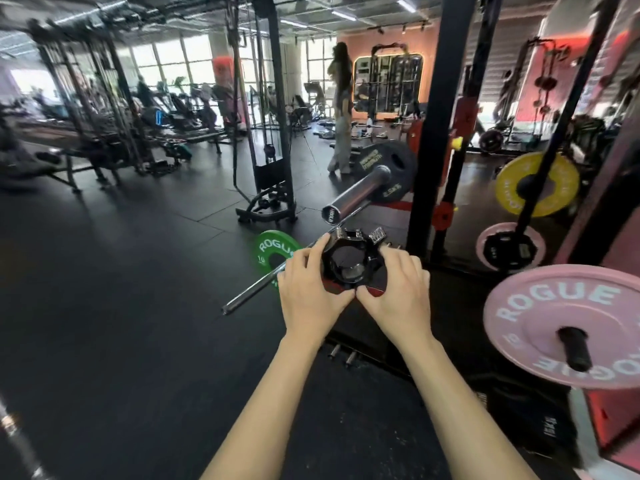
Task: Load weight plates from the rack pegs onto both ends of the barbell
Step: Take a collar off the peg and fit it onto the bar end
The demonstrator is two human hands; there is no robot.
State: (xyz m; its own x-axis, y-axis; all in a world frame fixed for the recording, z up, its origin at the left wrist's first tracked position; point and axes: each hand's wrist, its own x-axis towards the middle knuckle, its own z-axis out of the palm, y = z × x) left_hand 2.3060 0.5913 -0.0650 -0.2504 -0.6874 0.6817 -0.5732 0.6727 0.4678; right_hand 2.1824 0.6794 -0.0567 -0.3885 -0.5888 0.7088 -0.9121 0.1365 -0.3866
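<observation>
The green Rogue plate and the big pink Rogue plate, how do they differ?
The green plate sits on a thin bar low by the floor, partly hidden behind the left hand; the pink plate hangs on a black rack peg at the right. The green plate looks smaller, though it is farther off. Green lettering is sharp; pink is blurred. Both read ROGUE and 10.

Pink plate (568, 327) cut off by the right edge. My fingers (398, 268) hide the collar's (349, 263) far side. Distant machines (104, 109) blurred.
</observation>
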